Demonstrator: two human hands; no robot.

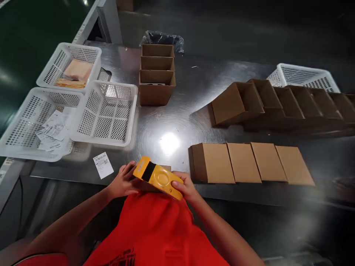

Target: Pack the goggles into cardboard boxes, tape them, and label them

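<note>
A person in a red shirt (163, 229) stands at a shiny metal counter (158, 123), both hands close to the body at its near edge. The right hand (187, 186) grips the end of a flat yellow item with a black band and a raised round disc (162, 178), its thumb pressed on the upper face and its other fingers mostly hidden beneath. The yellow item is tilted in front of the torso, over a brown cardboard box (144, 186) that it partly covers. The left hand (123, 181) is beside that box and the item's other end, fingers spread and partly bent; whether they grip the box cannot be told.

Just beyond the left hand, a white printed paper slip (103, 165) lies on the counter. Farther left are three white plastic baskets: one with peach-coloured packets (79, 69) and yellowish strips, one with loose printed papers (57, 127), and a third (113, 120) overlapping the papers' basket. Ahead, three open-topped brown cartons (155, 95) stand one behind another, clear plastic film (179, 43) behind them. To the right, four tan cardboard boxes (217, 162) line the near edge; beyond runs a slanting row of open brown boxes (229, 105), with another white plastic basket (307, 74) behind.
</note>
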